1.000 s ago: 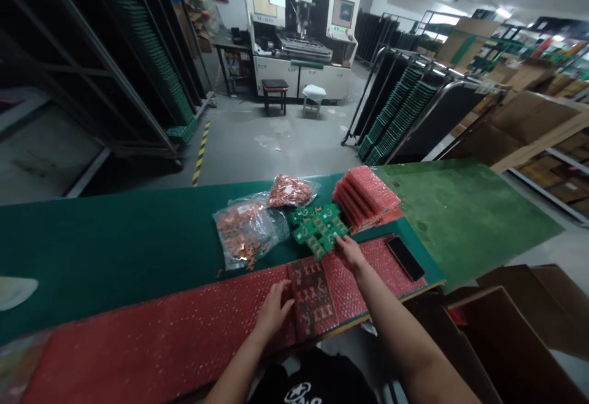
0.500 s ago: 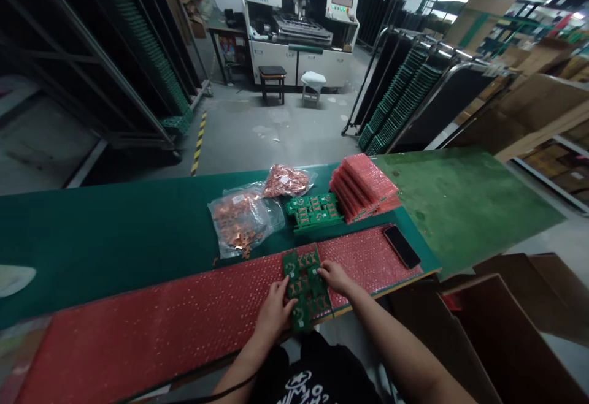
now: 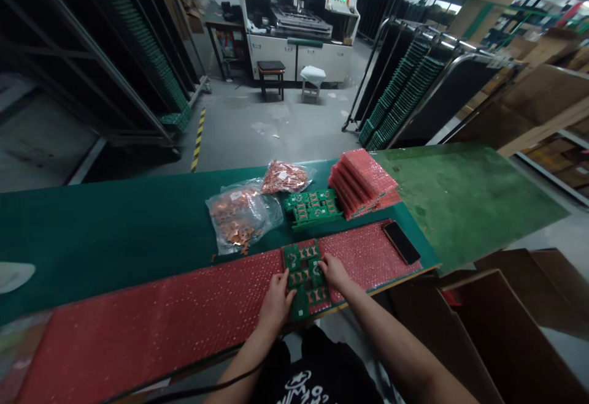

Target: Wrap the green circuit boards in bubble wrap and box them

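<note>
Head view: green circuit panel (image 3: 306,279) lying flat on the long red bubble wrap strip (image 3: 151,324) at the near edge of the desk (image 3: 105,232); left hand (image 3: 277,303) pressed against the panel's left edge, fingers spread and flat, nothing pinched; right hand (image 3: 334,271) resting on the right edge the same way, so no closed grip on either side, just palms and fingertips steadying it from both sides.

Behind it, a small stack of green panels (image 3: 313,206) just beside the pile of red wrapped packs (image 3: 363,183); two clear bags of copper parts (image 3: 242,215) to the left; a black phone (image 3: 401,241) on the wrap to the right, near the desk corner.

Best guess on doing this bit well: keep the panel square to the strip's edges before folding anything over; press on the board edges rather than the cut-out tabs, probably snappable; leave enough wrap either side to cover it fully; watch the near edge, since the panel sits close to the desk lip and could slide off.
</note>
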A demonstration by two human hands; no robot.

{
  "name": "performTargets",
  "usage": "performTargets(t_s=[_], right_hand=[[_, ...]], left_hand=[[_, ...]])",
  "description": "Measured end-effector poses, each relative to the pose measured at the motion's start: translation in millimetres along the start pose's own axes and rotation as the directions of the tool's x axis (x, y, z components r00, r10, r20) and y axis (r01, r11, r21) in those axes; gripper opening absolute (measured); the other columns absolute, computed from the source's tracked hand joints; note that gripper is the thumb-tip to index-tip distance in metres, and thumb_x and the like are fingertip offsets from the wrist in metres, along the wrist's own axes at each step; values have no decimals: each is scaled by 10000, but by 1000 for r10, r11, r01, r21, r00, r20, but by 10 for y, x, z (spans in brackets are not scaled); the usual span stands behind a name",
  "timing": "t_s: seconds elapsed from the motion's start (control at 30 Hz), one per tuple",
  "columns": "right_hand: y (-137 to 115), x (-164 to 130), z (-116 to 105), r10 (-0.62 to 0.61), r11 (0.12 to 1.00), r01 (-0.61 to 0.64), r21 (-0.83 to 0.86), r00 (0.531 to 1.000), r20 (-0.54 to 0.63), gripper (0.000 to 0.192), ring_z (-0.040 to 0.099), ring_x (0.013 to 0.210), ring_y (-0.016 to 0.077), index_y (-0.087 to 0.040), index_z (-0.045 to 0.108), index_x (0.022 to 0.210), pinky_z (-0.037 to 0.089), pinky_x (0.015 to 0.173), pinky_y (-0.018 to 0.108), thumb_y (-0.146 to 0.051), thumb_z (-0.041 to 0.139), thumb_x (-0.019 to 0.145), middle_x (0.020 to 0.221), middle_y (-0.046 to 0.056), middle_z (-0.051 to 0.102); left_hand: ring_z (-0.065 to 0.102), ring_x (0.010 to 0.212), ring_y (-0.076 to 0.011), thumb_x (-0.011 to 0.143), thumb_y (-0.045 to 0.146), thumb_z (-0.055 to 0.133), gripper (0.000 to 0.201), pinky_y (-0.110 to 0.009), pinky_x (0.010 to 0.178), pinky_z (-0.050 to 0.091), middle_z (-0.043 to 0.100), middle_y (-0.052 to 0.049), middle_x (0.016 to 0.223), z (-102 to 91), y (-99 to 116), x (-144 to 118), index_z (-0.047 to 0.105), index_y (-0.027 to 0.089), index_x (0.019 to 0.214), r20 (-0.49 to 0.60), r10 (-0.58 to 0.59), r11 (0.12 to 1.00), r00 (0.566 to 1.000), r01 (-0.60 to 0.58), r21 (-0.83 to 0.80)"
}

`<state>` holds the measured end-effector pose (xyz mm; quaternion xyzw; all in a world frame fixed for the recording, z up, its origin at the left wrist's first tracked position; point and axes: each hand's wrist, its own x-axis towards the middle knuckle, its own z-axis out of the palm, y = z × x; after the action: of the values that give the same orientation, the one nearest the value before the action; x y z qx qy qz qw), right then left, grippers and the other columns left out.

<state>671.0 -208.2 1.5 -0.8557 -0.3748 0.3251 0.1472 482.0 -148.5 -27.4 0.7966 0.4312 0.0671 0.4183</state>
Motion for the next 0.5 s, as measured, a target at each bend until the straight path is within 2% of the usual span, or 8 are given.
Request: performTargets(t_s=[0.3,0.5], right_hand=[[-86,-23,27,37,992,-35,-122,999,11,187,595,921,218,-119,558,972,367,731,271,-242,442,893,993,136,640],[-79,-13,23,69,990,-65,-125,997,27,181,598,923,242,-132,549,968,377,740,304,-249,441,882,992,147,637]], left_hand=[[557,911,-193,787,215,459,497,-351,846,475,473,-79,1075,58,-24,-6,426,176,1282,-18,-14,999,1000,14,45],[455,1162,-229,774,173,473,482,-398,1001,391,436,-91,1228,126,-92,20,447,182,1255,-97,96,989,991,-84,122]])
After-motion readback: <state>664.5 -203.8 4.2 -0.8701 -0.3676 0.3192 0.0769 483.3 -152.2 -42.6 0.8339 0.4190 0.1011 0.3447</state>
